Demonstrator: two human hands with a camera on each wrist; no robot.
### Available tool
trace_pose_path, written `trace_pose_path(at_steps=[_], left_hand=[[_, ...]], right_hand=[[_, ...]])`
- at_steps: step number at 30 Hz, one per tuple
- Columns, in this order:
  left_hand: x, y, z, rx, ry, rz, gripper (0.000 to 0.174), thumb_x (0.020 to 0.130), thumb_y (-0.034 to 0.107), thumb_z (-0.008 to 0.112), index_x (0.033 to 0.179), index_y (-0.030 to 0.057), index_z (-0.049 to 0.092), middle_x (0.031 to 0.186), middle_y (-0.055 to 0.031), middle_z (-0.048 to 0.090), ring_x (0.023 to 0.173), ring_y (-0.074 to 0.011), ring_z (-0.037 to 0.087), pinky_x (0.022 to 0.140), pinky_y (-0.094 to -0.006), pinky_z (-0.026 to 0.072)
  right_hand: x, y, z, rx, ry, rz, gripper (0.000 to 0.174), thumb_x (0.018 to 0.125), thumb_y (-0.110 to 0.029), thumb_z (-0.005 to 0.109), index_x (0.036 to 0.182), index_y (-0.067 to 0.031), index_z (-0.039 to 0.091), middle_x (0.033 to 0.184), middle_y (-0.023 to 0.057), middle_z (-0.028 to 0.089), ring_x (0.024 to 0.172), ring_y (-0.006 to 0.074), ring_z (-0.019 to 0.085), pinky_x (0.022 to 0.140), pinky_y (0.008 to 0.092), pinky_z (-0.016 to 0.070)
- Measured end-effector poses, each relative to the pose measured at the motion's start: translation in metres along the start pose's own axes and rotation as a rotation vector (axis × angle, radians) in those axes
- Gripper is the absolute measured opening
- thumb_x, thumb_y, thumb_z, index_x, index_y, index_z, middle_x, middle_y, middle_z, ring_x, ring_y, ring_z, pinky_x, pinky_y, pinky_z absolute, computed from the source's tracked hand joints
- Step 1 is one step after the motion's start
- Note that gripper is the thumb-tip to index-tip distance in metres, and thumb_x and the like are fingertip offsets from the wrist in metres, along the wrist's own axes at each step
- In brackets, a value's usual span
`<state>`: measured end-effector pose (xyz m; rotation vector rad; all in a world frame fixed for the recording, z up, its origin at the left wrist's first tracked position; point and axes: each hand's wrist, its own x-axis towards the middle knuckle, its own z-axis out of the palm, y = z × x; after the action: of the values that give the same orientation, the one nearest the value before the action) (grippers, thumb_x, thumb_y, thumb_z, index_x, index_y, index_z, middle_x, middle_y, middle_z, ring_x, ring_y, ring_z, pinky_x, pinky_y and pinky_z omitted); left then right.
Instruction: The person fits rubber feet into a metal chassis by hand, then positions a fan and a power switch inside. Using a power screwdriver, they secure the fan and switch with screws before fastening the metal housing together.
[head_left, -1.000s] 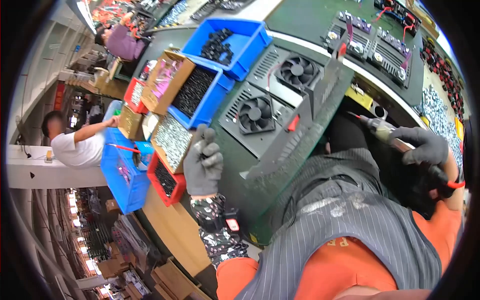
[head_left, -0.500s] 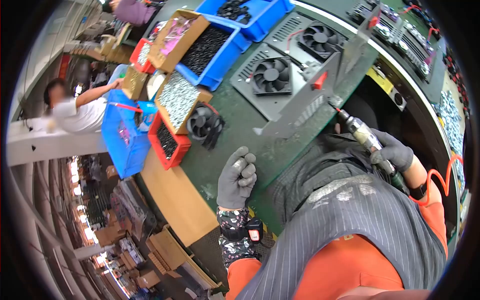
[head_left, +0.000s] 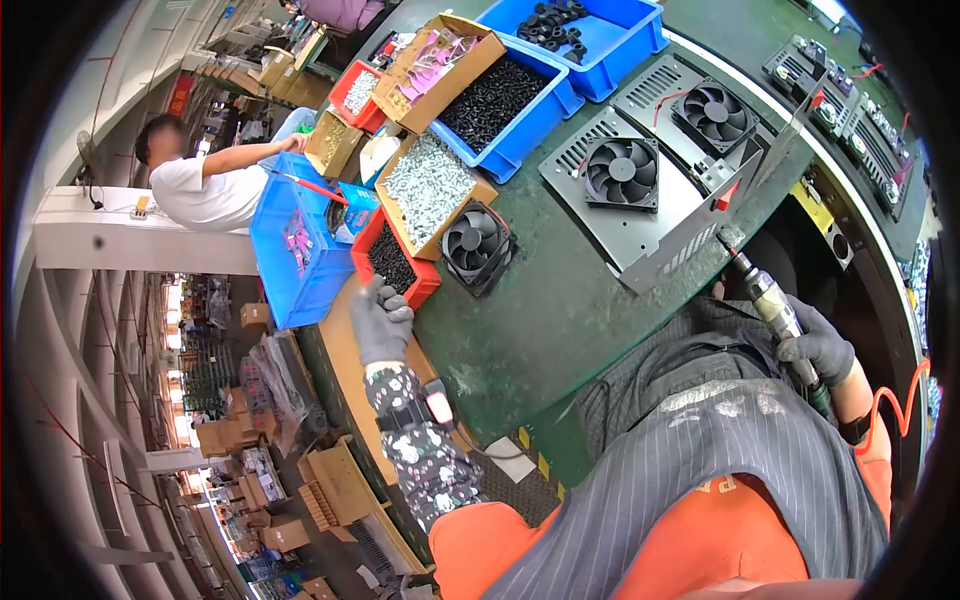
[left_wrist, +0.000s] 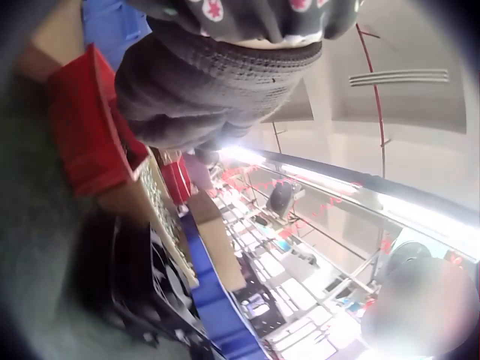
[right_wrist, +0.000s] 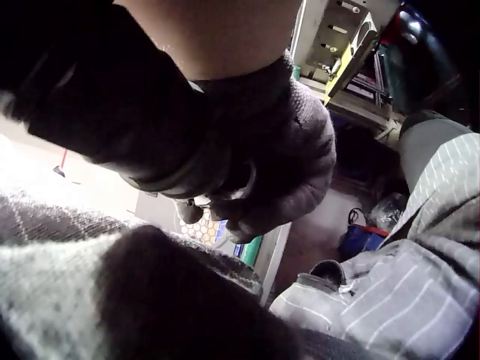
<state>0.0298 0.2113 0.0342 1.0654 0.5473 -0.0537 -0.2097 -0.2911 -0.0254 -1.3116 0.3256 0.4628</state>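
My gloved left hand [head_left: 382,325] is at the near edge of a red bin [head_left: 425,285] of small black screws, fingers loosely bent over its rim. In the left wrist view that glove [left_wrist: 202,90] overlaps the red bin [left_wrist: 82,127]. Beside the bin stands a loose black fan [head_left: 476,245]. My gloved right hand [head_left: 822,345] grips a power screwdriver [head_left: 770,300] with a red hose, its bit pointing toward the bench edge. In front of it lies a grey metal chassis [head_left: 635,245] carrying two black fans, one nearer fan [head_left: 620,172] and one farther fan [head_left: 715,115].
A cardboard box [head_left: 480,185] of silvery screws adjoins the red bin. Behind are a blue bin [head_left: 515,165] of black parts, another blue bin [head_left: 635,50], and a box of pink pieces [head_left: 455,85]. A person in white [head_left: 210,190] reaches across from the left.
My left hand has moved away from the loose fan, then left to the red screw bin. The right hand has brought the screwdriver round toward the bench edge. The head view has shifted.
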Motion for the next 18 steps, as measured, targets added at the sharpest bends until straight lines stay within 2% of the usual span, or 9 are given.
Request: trace_pose_path(at_steps=[2, 4, 5, 6, 7, 10, 14, 16, 18], left_hand=[[-0.017, -0.019, 0.001, -0.081, -0.007, -0.080, 0.020, 0.090, 0.019, 0.051, 0.106, 0.0076, 0.056, 0.066, 0.0046, 0.044, 0.049, -0.0078, 0.038, 0.039, -0.0216, 0.0344], [-0.041, -0.051, 0.003, -0.277, -0.196, -0.350, 0.022, 0.091, 0.022, 0.051, 0.104, 0.0050, 0.054, 0.066, 0.0041, 0.043, 0.047, -0.0068, 0.037, 0.037, -0.0201, 0.0323], [-0.057, -0.069, 0.005, -0.274, -0.200, -0.398, 0.022, 0.091, 0.022, 0.051, 0.104, 0.0050, 0.054, 0.066, 0.0041, 0.043, 0.047, -0.0068, 0.037, 0.037, -0.0201, 0.0323], [-0.072, -0.087, 0.008, -0.121, -0.339, -0.417, 0.024, 0.091, 0.022, 0.051, 0.106, 0.0032, 0.054, 0.066, 0.0037, 0.043, 0.045, -0.0062, 0.035, 0.036, -0.0192, 0.0302], [-0.085, -0.104, 0.014, 0.025, -0.489, -0.423, 0.026, 0.091, 0.022, 0.051, 0.107, 0.0015, 0.053, 0.066, 0.0034, 0.043, 0.044, -0.0056, 0.033, 0.035, -0.0182, 0.0281], [-0.116, -0.152, 0.038, 0.230, -0.565, -0.494, 0.029, 0.094, 0.023, 0.051, 0.110, 0.0000, 0.054, 0.066, 0.0037, 0.038, 0.045, -0.0037, 0.028, 0.035, -0.0153, 0.0244], [-0.139, -0.183, 0.090, 0.212, -0.545, -0.582, 0.029, 0.094, 0.023, 0.051, 0.110, 0.0001, 0.055, 0.067, 0.0039, 0.038, 0.048, -0.0038, 0.030, 0.038, -0.0155, 0.0266], [-0.141, -0.197, 0.104, 0.122, -0.788, -0.559, 0.030, 0.095, 0.026, 0.050, 0.111, 0.0016, 0.055, 0.069, 0.0045, 0.040, 0.051, -0.0041, 0.031, 0.040, -0.0156, 0.0278], [-0.142, -0.210, 0.124, 0.092, -0.770, -0.565, 0.031, 0.095, 0.029, 0.050, 0.111, 0.0028, 0.055, 0.069, 0.0050, 0.039, 0.051, -0.0041, 0.030, 0.040, -0.0156, 0.0276]], right_hand=[[0.000, -0.006, 0.006, 0.030, -0.032, -0.053, 0.082, 0.056, -0.020, 0.069, 0.130, 0.0031, 0.044, 0.102, 0.0026, 0.055, 0.090, 0.0113, 0.049, 0.083, 0.0218, 0.0375], [0.000, -0.006, 0.005, 0.066, -0.041, -0.065, 0.081, 0.058, -0.020, 0.070, 0.130, 0.0031, 0.043, 0.101, 0.0022, 0.055, 0.089, 0.0108, 0.048, 0.083, 0.0221, 0.0375], [-0.002, 0.001, 0.002, 0.072, -0.036, -0.051, 0.075, 0.061, -0.019, 0.070, 0.128, 0.0023, 0.045, 0.104, 0.0044, 0.055, 0.091, 0.0120, 0.050, 0.082, 0.0232, 0.0405], [-0.002, 0.007, -0.005, 0.074, -0.025, -0.047, 0.070, 0.064, -0.018, 0.071, 0.126, 0.0016, 0.046, 0.106, 0.0066, 0.055, 0.093, 0.0133, 0.052, 0.081, 0.0243, 0.0434], [-0.001, 0.008, -0.010, 0.048, -0.034, -0.021, 0.062, 0.065, -0.017, 0.071, 0.120, 0.0006, 0.048, 0.098, 0.0043, 0.055, 0.087, 0.0114, 0.052, 0.075, 0.0233, 0.0437], [-0.004, 0.009, -0.008, -0.033, -0.028, -0.078, 0.046, 0.068, -0.016, 0.071, 0.106, -0.0015, 0.051, 0.081, -0.0012, 0.051, 0.072, 0.0070, 0.049, 0.063, 0.0222, 0.0426], [-0.016, 0.007, -0.005, -0.043, -0.079, -0.141, 0.055, 0.065, -0.016, 0.075, 0.113, -0.0004, 0.052, 0.084, -0.0003, 0.053, 0.075, 0.0081, 0.049, 0.067, 0.0234, 0.0431], [-0.032, -0.007, -0.003, -0.125, -0.106, -0.095, 0.060, 0.065, -0.017, 0.076, 0.117, -0.0008, 0.051, 0.087, 0.0008, 0.054, 0.077, 0.0092, 0.051, 0.068, 0.0243, 0.0444], [-0.040, -0.009, 0.000, -0.205, -0.131, -0.062, 0.065, 0.065, -0.017, 0.077, 0.121, -0.0013, 0.049, 0.089, 0.0018, 0.056, 0.079, 0.0103, 0.053, 0.070, 0.0252, 0.0457]])
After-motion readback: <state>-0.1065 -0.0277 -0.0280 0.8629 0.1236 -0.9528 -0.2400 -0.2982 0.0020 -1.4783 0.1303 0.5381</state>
